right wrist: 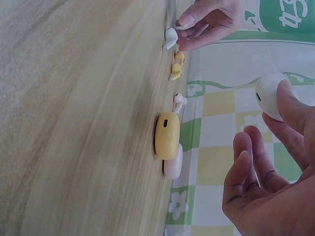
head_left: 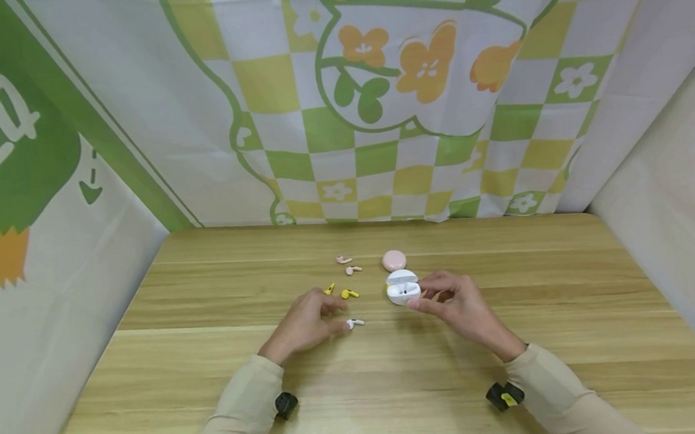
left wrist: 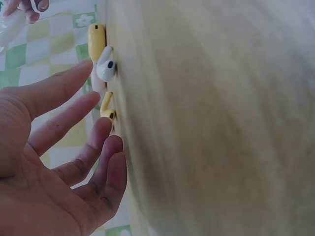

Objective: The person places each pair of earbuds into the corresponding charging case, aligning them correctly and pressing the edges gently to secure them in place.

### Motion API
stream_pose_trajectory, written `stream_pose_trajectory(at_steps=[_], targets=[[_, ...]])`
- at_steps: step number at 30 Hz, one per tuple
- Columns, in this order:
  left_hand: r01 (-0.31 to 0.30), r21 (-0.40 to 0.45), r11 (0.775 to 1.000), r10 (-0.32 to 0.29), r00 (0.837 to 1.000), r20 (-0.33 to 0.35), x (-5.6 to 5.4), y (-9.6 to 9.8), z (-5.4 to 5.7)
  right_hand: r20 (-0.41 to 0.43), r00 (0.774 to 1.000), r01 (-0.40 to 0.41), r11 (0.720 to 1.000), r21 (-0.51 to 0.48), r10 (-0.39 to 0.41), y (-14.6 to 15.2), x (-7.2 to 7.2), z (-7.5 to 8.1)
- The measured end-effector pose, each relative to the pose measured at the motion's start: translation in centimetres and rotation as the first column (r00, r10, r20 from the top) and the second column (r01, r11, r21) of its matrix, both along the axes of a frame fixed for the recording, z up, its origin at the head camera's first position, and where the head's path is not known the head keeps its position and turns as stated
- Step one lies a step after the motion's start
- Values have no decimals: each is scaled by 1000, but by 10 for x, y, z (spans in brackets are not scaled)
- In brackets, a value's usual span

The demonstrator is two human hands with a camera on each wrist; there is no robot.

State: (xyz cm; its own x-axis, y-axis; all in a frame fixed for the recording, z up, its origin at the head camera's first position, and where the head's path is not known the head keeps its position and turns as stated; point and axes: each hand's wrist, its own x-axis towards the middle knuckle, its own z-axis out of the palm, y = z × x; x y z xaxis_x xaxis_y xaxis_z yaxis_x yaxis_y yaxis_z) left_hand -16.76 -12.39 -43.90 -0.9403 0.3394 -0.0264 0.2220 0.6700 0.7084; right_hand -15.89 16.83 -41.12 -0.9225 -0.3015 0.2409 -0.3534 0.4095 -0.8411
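Note:
Between its thumb and fingers my right hand (head_left: 457, 303) holds a white earbud case (head_left: 401, 296), raised above the table with the lid up. A small dark spot shows inside the case. In the right wrist view, the closed underside of this white case (right wrist: 268, 98) faces the camera, with a dark port on it. My left hand (head_left: 312, 319) is low over the table, fingers spread and loosely bent. Its thumb is right at a white earbud (head_left: 356, 323) lying on the wood. Two yellow earbuds (head_left: 349, 294) lie just past its fingertips, one partly hidden by the hand.
A yellow case (right wrist: 168, 140) stands on the table, mostly hidden behind the white one in the head view. Beside it sits a pink case (head_left: 394, 260). Two pink earbuds (head_left: 353, 270) lie farther back. A patterned curtain (head_left: 369, 176) hangs at the table's far edge.

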Motion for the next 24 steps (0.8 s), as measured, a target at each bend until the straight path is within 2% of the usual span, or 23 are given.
stream_pose_trajectory(at_steps=[6,19,24], targets=[[11,13,1000,-11,1000,1,-2,1,-5,7,1000,1,1000,8,-1,0,0,0],[22,-6,1000,-22,1000,-17,-6,6,-8,9,1000,-4,1000,8,4,0,1,-2],[31,-20,999,-32,998,-48,-5,8,-8,11,1000,-2,1000,12,2,-1,0,-2]])
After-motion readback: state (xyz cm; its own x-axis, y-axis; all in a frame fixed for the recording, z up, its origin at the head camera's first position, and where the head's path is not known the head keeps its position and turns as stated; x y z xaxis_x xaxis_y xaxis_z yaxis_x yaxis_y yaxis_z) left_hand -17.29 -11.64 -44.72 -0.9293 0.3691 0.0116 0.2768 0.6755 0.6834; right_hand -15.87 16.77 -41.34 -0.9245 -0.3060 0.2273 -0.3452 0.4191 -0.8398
